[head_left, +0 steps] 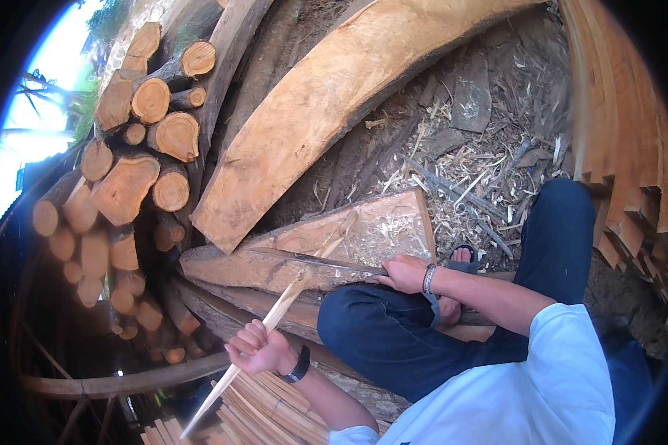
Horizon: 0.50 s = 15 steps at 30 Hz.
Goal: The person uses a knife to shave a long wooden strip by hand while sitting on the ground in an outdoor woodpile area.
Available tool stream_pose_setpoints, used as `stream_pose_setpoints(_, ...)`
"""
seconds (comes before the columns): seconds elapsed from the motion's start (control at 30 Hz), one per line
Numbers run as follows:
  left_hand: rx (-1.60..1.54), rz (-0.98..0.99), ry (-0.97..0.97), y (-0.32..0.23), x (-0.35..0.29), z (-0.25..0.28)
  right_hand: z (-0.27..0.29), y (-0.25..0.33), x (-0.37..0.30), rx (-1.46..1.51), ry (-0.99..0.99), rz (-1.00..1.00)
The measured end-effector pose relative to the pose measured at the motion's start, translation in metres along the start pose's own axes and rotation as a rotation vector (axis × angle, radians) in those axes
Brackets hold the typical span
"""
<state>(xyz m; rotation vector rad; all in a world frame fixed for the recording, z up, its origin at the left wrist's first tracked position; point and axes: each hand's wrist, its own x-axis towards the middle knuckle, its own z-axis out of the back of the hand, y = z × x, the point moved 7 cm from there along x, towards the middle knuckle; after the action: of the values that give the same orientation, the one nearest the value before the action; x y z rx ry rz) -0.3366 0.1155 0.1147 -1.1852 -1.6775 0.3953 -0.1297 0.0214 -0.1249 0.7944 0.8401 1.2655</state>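
Left hand [258,346] clasped round pale wooden stick [284,302], right hand [406,274] round apparent machete [319,260], near lower edge of wooden slab [393,222].

Your right hand [407,274] can pass over the wood shavings [464,174]; the machete blade [341,263] bars your left hand [257,348] going up the pale stick [283,304], and stacked logs [126,189] crowd the left.

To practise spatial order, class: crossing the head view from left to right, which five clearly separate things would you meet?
Stacked cut logs → left hand → right hand → sandal → long planks.
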Motion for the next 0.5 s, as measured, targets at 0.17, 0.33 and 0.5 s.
stream_pose_setpoints(0.17, 0.047, -0.012, -0.087, -0.001, 0.002, 0.011, 0.001, 0.019, -0.004, 0.016, 0.038, 0.023)
stream_pose_setpoints(0.33, 0.02, -0.013, 0.012, 0.0, -0.002, -0.005, 0.016, 0.04, -0.007, -0.07, 0.053, 0.106)
stream_pose_setpoints(0.5, -0.006, -0.006, 0.028, 0.004, 0.0, -0.017, 0.01, -0.032, 0.002, 0.034, -0.028, -0.116)
